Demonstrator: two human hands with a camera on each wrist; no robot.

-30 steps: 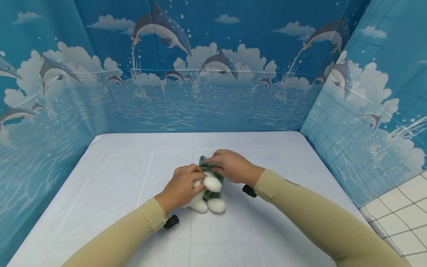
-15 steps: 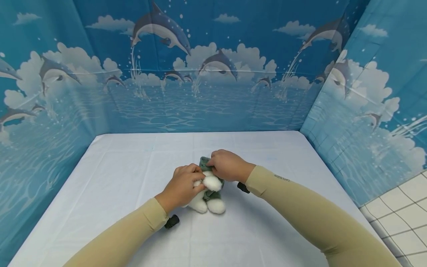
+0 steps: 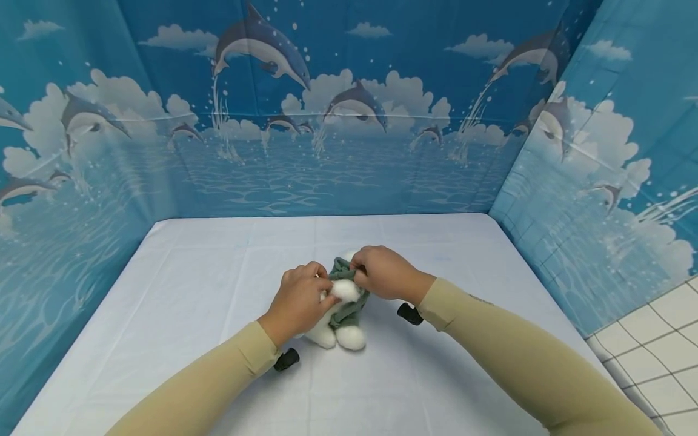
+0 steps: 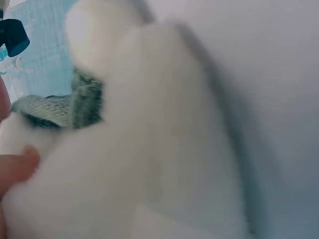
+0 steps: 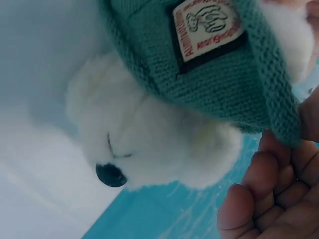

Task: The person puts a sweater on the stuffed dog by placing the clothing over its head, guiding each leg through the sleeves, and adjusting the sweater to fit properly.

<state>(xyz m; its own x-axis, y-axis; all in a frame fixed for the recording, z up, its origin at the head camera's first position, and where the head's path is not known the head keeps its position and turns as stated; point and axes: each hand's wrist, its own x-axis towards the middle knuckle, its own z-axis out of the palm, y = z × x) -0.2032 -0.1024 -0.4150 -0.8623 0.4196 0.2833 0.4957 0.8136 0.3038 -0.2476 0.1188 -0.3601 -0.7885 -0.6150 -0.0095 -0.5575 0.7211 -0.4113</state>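
A white plush animal (image 3: 351, 338) wearing a green knitted sweater (image 3: 347, 313) is between the two hands in the head view. My left hand (image 3: 299, 300) grips the toy from the left, its thumb (image 4: 17, 167) pressing into white fur in the left wrist view. With thumb and fingers, my right hand (image 3: 388, 272) pinches the sweater's rolled edge at the far side. The right wrist view shows a stitched label (image 5: 207, 30) on the knit, and below it the plush head (image 5: 144, 134) with a black nose (image 5: 110, 174). Much of the toy is hidden behind the hands.
A white-covered table (image 3: 218, 254) lies under the hands. Blue dolphin-print curtains (image 3: 349, 169) enclose its back and sides. Black wrist devices (image 3: 286, 360) hang under both wrists. White floor tiles (image 3: 660, 339) show at the right.
My right hand shifted left, then back to the right, keeping hold of the sweater edge. The green knit is now more bunched near the top, and more shows beneath the paw. My left hand barely moved.
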